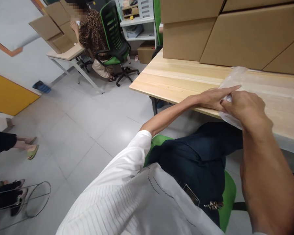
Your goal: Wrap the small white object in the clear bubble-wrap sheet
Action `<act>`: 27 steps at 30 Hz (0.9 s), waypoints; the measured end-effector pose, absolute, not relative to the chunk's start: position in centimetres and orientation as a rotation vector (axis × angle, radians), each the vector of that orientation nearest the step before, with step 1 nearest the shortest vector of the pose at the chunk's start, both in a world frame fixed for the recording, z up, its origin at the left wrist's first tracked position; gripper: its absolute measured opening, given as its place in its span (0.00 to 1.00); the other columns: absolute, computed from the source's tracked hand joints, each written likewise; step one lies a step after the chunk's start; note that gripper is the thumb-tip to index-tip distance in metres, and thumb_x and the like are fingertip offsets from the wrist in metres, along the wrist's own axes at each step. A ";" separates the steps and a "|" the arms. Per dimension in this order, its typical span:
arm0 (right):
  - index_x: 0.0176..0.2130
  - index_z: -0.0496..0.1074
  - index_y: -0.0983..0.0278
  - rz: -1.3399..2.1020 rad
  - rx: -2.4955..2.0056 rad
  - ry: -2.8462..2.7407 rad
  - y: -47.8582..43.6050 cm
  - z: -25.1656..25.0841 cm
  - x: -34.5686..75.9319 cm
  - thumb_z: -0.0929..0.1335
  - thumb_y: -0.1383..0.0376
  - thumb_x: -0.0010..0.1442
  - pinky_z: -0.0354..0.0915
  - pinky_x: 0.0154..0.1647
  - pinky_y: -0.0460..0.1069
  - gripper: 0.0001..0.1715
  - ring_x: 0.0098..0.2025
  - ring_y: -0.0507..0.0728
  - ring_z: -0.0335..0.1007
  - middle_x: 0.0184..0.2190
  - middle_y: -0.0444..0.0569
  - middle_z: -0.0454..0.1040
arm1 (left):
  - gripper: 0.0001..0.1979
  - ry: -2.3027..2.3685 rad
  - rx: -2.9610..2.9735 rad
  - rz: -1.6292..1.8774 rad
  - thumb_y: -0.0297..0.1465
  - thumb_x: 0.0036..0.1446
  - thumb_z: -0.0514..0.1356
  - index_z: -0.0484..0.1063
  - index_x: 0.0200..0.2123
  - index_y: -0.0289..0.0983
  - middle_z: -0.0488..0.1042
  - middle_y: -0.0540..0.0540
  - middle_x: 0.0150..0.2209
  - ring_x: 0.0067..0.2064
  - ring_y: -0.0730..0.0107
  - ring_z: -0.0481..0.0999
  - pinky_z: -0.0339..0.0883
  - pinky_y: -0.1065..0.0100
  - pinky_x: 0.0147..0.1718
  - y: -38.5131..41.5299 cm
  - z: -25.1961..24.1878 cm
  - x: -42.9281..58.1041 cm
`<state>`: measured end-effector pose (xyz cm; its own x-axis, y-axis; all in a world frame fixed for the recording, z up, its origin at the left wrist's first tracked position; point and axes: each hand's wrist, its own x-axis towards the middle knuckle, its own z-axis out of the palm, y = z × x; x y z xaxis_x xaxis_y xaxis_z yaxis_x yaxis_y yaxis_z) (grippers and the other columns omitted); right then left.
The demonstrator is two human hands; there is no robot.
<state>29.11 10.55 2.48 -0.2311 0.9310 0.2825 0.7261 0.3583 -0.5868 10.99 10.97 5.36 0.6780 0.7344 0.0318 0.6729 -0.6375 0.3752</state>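
A clear plastic bag (237, 72) lies on the wooden table and hangs a little over its front edge. My left hand (212, 98) reaches in from the left at the bag's near left edge. Its index finger stretches out over the film, and a crumpled bit of plastic shows between finger and thumb. Against it sits my right hand (248, 106), fingers curled and thumb pinching the same edge of the bag. The right hand partly hides the left fingertips.
Large cardboard boxes (247, 39) line the back of the wooden table (176, 78). Across the floor, a person (93, 32) sits by an open carton (61, 40) near a green-black chair (114, 39). A blue bin (41, 86) stands by the wall. Other people's feet (32, 151) show at left.
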 end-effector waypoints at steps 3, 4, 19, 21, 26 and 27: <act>0.49 0.91 0.61 0.242 -1.740 -2.017 10.6 2.1 29.0 0.79 0.38 0.73 0.76 0.57 0.80 0.30 0.59 0.88 0.85 0.46 0.75 0.87 | 0.52 1.129 2.543 0.214 0.39 0.70 0.71 0.59 0.91 0.36 0.60 0.46 0.90 0.93 0.45 0.55 0.58 0.61 0.86 11.3 5.5 10.6; 0.53 0.91 0.61 0.222 -1.740 -2.052 10.3 2.4 28.9 0.77 0.36 0.74 0.77 0.57 0.81 0.34 0.59 0.89 0.85 0.48 0.74 0.88 | 0.54 1.121 2.535 0.209 0.40 0.68 0.72 0.59 0.91 0.36 0.60 0.45 0.90 0.93 0.42 0.54 0.58 0.58 0.87 11.6 5.3 10.5; 0.67 0.86 0.62 0.316 -1.588 -1.856 7.3 2.1 30.6 0.65 0.53 0.81 0.78 0.70 0.69 0.30 0.64 0.76 0.85 0.59 0.64 0.90 | 0.36 0.970 2.492 0.778 0.55 0.79 0.63 0.78 0.78 0.38 0.78 0.33 0.79 0.80 0.40 0.77 0.69 0.39 0.83 13.1 1.6 3.7; 0.65 0.87 0.61 0.331 -1.571 -1.819 7.6 1.6 30.6 0.67 0.56 0.79 0.79 0.70 0.68 0.27 0.64 0.75 0.86 0.60 0.62 0.90 | 0.28 1.008 2.597 0.796 0.47 0.81 0.62 0.81 0.75 0.40 0.80 0.33 0.77 0.79 0.42 0.79 0.72 0.39 0.81 12.7 1.4 4.1; 0.62 0.89 0.61 0.358 -1.543 -1.788 7.6 1.6 30.1 0.67 0.63 0.75 0.80 0.72 0.68 0.25 0.64 0.73 0.88 0.61 0.60 0.91 | 0.24 0.921 2.770 0.752 0.35 0.80 0.60 0.84 0.71 0.39 0.83 0.32 0.74 0.76 0.46 0.82 0.76 0.42 0.78 12.8 1.1 5.4; 0.62 0.89 0.61 0.359 -1.534 -1.785 7.5 1.7 30.0 0.67 0.64 0.74 0.80 0.72 0.68 0.26 0.64 0.73 0.88 0.60 0.59 0.91 | 0.24 0.911 2.783 0.733 0.33 0.79 0.59 0.84 0.72 0.39 0.83 0.32 0.74 0.76 0.47 0.83 0.77 0.42 0.77 12.9 1.2 5.5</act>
